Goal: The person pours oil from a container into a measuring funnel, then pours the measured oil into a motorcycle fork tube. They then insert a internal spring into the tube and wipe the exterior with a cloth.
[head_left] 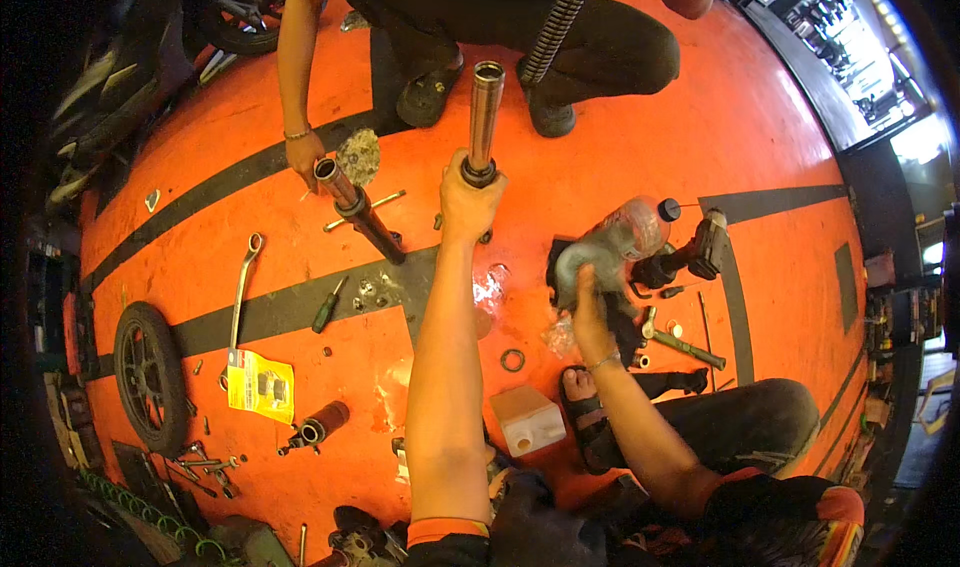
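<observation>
Bright metal tube with a dark collar: upright, or nearly so, in front of the wearer; open upper end faces the camera. Left hand: fingers wrapped round the tube at the collar, gripping it. Anything of the tube below the fist is hidden.

Right hand: against a blurred grey-green, soft-edged form; whether the fingers are closed on it I cannot tell. Just beyond this form, a clear reddish plastic bottle with a black cap, tilted. Near the bottle, a dark pistol-shaped power tool; nearer the wearer, a tool with a green handle and metal head.

Between the forearms: a black ring and a pale translucent square-sided plastic jug, both on the orange-red floor with black bands.

Left of the left arm: a second metal tube with a dark lower leg, slanted, a crouching co-worker's hand beside its upper end. Further left, a green-handled screwdriver, a long metal ring wrench, a yellow printed packet and a black spoked wheel.

Opposite, before the co-worker, a slanted coiled metal spring.
</observation>
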{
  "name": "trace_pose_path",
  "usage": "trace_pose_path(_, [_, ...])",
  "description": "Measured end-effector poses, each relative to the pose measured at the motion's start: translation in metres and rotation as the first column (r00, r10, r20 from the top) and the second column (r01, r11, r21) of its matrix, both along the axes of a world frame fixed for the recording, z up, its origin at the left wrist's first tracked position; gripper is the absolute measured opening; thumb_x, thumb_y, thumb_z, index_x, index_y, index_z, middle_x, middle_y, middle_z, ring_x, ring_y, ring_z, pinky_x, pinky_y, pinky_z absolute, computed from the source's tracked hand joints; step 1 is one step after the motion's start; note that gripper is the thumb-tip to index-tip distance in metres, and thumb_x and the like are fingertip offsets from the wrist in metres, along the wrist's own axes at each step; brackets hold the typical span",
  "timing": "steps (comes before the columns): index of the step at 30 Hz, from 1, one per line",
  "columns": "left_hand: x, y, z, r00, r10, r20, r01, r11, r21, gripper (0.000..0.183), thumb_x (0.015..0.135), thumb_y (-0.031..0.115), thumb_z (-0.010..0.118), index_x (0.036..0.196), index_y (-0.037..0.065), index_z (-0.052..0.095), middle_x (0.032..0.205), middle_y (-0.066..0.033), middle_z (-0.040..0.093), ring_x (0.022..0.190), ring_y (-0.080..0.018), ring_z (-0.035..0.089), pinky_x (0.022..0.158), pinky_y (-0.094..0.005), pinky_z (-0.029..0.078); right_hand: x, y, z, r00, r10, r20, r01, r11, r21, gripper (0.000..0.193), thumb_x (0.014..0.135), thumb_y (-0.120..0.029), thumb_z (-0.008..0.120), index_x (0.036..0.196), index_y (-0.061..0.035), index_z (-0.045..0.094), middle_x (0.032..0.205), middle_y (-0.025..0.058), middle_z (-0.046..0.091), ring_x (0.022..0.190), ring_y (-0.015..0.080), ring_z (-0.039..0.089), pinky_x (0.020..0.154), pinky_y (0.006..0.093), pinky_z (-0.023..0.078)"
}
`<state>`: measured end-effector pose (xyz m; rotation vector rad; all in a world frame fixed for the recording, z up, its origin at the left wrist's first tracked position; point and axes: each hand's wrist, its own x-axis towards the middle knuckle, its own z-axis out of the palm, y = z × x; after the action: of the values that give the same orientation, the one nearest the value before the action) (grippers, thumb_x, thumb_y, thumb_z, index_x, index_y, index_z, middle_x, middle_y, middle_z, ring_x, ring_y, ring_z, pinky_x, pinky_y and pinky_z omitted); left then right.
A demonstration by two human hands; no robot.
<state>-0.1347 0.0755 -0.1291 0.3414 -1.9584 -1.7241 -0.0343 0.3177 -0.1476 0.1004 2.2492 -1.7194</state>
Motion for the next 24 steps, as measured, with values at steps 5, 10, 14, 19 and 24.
trace_pose_path(5, [-0.015,0.025,0.003,0.999,-0.026,-0.025,0.025,0.999,-0.044,0.025,0.080,0.010,0.075,0.095,0.007,0.055,0.080,-0.0044,0.053,0.072,-0.0161,0.053,0.066,-0.0334,0.046,0.014,0.033,-0.109,0.975,0.092,-0.203,-0.066,0.989,0.133,0.040,0.107,-0.033,0.053,0.135,-0.0045,0.053,0.117,0.0053,0.065,0.097,0.0204,0.061,0.083,0.0351,0.053])
trace_pose_path(10, [-0.009,0.008,0.003,0.999,-0.023,0.032,0.024,1.000,-0.015,0.028,0.076,0.013,0.078,0.094,0.005,0.058,0.084,-0.0138,0.058,0.081,-0.0310,0.059,0.074,-0.0433,0.049,0.018,0.032,-0.102,0.943,0.333,-0.029,-0.221,0.688,0.692,0.073,0.081,-0.041,0.076,0.135,-0.0042,0.044,0.122,0.0248,0.057,0.114,0.0470,0.056,0.093,0.0562,0.047])
trace_pose_path(14, [-0.007,0.013,0.000,1.000,-0.005,0.000,0.004,1.000,-0.009,0.027,0.075,0.012,0.077,0.093,0.005,0.058,0.082,-0.0136,0.058,0.080,-0.0308,0.060,0.073,-0.0429,0.049,0.040,0.039,-0.099,0.901,0.425,0.090,-0.298,0.453,0.840,0.082,0.079,-0.051,0.073,0.139,-0.0051,0.042,0.131,0.0232,0.054,0.126,0.0469,0.047,0.100,0.0646,0.037])
trace_pose_path(19, [0.001,0.019,-0.003,0.999,-0.031,-0.014,0.031,0.998,0.050,0.026,0.075,0.011,0.077,0.091,0.005,0.058,0.083,-0.0144,0.059,0.075,-0.0292,0.062,0.069,-0.0429,0.049,0.056,0.047,-0.108,0.905,0.410,0.118,-0.320,0.468,0.824,0.086,0.079,-0.057,0.071,0.142,-0.0070,0.041,0.133,0.0220,0.053,0.127,0.0467,0.045,0.101,0.0666,0.035])
trace_pose_path(24, [0.006,0.009,-0.003,0.997,0.029,-0.067,-0.033,0.998,-0.056,0.025,0.076,0.009,0.076,0.088,0.004,0.056,0.076,-0.0102,0.057,0.071,-0.0220,0.060,0.066,-0.0386,0.049,0.057,0.037,-0.106,0.897,0.429,0.107,-0.322,0.468,0.823,0.084,0.075,-0.049,0.073,0.144,-0.0106,0.045,0.132,0.0224,0.055,0.129,0.0451,0.047,0.106,0.0622,0.034])
